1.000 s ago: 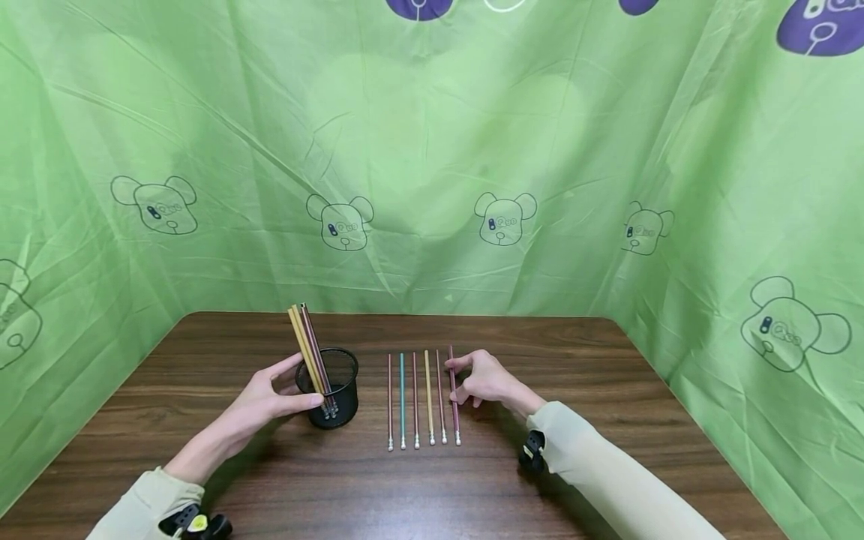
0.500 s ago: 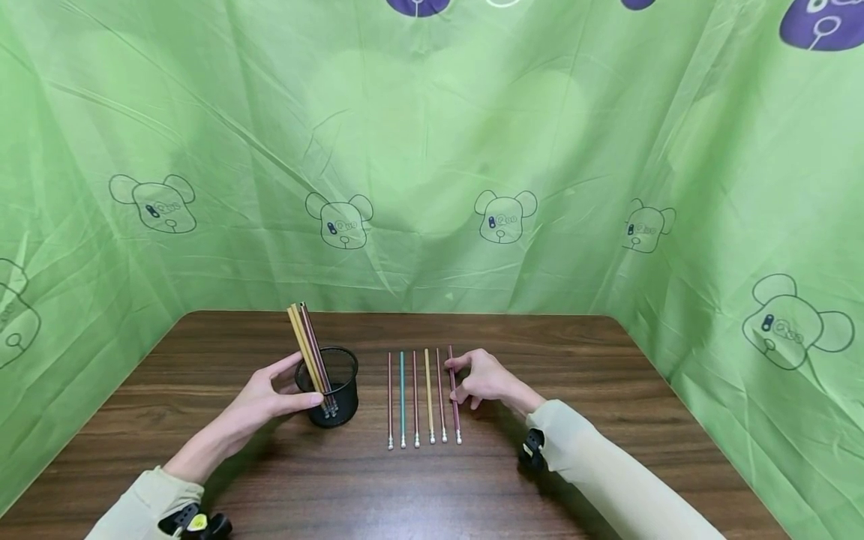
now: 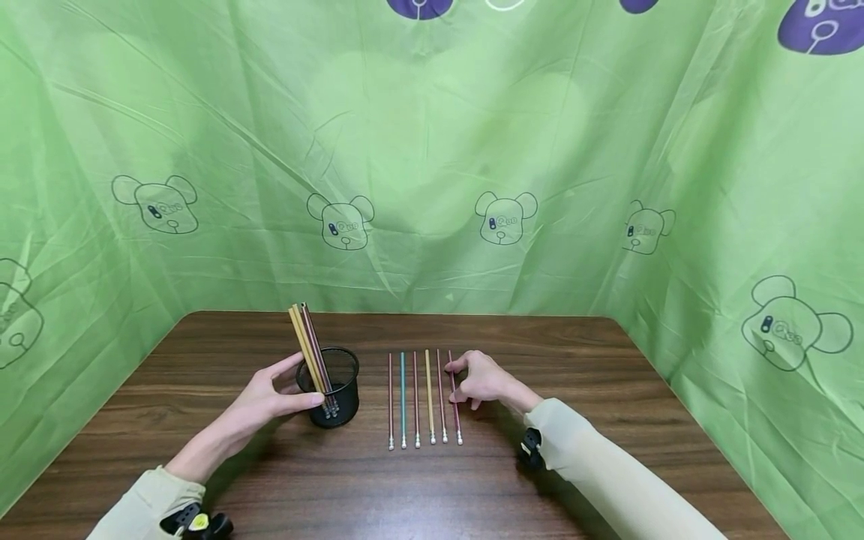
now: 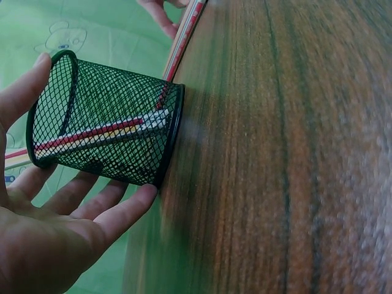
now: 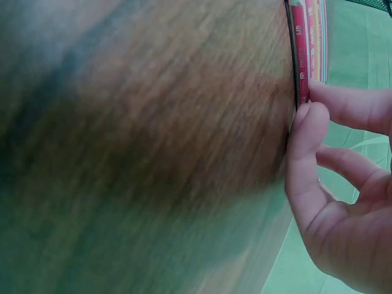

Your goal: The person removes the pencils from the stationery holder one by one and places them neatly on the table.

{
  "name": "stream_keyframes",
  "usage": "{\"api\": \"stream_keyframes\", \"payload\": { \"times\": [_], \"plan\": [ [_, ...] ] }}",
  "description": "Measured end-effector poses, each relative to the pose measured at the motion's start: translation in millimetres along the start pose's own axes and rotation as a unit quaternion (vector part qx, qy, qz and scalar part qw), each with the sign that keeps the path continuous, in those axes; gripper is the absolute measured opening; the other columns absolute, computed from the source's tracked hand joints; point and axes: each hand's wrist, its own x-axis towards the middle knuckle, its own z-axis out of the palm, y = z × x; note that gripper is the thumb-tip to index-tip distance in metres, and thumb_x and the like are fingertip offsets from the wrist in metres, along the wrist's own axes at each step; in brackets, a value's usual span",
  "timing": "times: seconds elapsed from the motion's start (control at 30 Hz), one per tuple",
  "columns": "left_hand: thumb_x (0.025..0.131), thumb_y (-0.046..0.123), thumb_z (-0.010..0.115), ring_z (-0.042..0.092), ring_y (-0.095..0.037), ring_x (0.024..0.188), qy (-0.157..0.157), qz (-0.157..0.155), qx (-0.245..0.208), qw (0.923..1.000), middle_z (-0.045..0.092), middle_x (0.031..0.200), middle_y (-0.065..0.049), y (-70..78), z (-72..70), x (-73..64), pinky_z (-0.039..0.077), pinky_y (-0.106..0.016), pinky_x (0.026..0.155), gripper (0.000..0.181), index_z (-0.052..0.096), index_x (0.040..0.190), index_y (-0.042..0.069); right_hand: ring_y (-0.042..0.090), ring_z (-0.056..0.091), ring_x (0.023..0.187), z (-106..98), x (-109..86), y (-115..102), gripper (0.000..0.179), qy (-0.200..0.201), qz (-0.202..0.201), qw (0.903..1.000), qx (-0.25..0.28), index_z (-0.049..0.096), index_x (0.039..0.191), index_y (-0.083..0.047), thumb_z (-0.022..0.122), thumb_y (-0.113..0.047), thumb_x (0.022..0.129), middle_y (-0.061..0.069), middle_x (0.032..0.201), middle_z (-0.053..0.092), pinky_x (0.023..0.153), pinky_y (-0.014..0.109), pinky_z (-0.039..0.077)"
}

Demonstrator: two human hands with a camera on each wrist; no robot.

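Observation:
A black mesh pencil cup [image 3: 344, 401] stands on the table, holding several pencils [image 3: 310, 349] that lean left with their erasers down. My left hand [image 3: 259, 401] holds the cup from the left, thumb near the rim; in the left wrist view its fingers [image 4: 125, 211] spread along the mesh wall. Right of the cup, several pencils lie side by side in a row, among them a teal one [image 3: 403, 397] and a yellow one [image 3: 429, 397]. My right hand [image 3: 482, 377] pinches the rightmost dark red pencil [image 3: 455, 416], its thumb [image 5: 309, 125] against the pencil in the right wrist view.
The brown wooden table [image 3: 432, 495] has its far edge behind the cup and pencils. Green cloth [image 3: 432, 150] with bear drawings hangs around the back and sides. Black wrist cameras [image 3: 532, 448] sit at both sleeves.
The far end of the rightmost pencil has come slightly nearer, closer to level with the others. Both hands stay almost in place.

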Motion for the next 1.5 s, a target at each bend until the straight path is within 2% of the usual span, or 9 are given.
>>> {"api": "stream_keyframes", "payload": {
  "times": [0.27, 0.83, 1.03, 1.27, 1.5],
  "plan": [
    [0.092, 0.022, 0.084, 0.05, -0.043, 0.139, 0.001, -0.001, 0.005, 1.0, 0.032, 0.166, -0.026, 0.2, -0.1, 0.3, 0.05, -0.031, 0.099, 0.102, 0.019, 0.167, 0.002, 0.014, 0.054, 0.048, -0.6, 2.8, 5.7, 0.057, 0.006, -0.011, 0.9996, -0.024, 0.073, 0.129, 0.002, 0.09, -0.001, 0.075, 0.015, 0.131, 0.069, 0.046, 0.034, 0.054],
    [0.091, 0.021, 0.084, 0.05, -0.043, 0.139, 0.0, -0.002, 0.002, 1.0, 0.031, 0.166, -0.025, 1.2, -0.2, 0.3, 0.05, -0.029, 0.098, 0.102, 0.019, 0.167, 0.002, 0.015, 0.055, 0.048, -2.8, -0.6, 5.9, 0.056, 0.017, -0.017, 0.9996, -0.013, 0.074, 0.128, 0.001, 0.09, -0.002, 0.074, 0.017, 0.129, 0.067, 0.044, 0.034, 0.052],
    [0.092, 0.021, 0.084, 0.05, -0.042, 0.139, -0.002, -0.003, -0.001, 1.0, 0.032, 0.166, -0.025, 0.3, -0.3, 0.3, 0.05, -0.027, 0.096, 0.101, 0.02, 0.167, 0.002, 0.018, 0.059, 0.051, -5.0, -3.1, 4.6, 0.054, 0.022, -0.016, 0.9996, -0.007, 0.075, 0.127, 0.001, 0.089, -0.001, 0.075, 0.017, 0.128, 0.068, 0.044, 0.033, 0.052],
    [0.091, 0.02, 0.084, 0.052, -0.043, 0.138, -0.001, 0.001, -0.007, 1.0, 0.036, 0.164, -0.026, -0.8, -0.4, 1.0, 0.051, -0.027, 0.095, 0.101, 0.02, 0.167, 0.002, 0.026, 0.067, 0.062, -9.9, -5.7, -5.6, 0.063, 0.015, -0.017, 0.9997, 0.01, 0.066, 0.139, 0.002, 0.085, -0.001, 0.079, 0.021, 0.135, 0.066, 0.045, 0.03, 0.051],
    [0.091, 0.02, 0.084, 0.053, -0.041, 0.137, -0.002, 0.002, -0.004, 1.0, 0.036, 0.163, -0.026, -1.4, -0.1, 1.4, 0.051, -0.027, 0.095, 0.1, 0.021, 0.167, 0.003, 0.041, 0.068, 0.067, -12.4, -4.7, -14.0, 0.064, 0.007, -0.035, 0.9992, 0.014, 0.066, 0.142, -0.003, 0.084, 0.0, 0.081, 0.024, 0.134, 0.065, 0.048, 0.043, 0.055]
  ]
}}
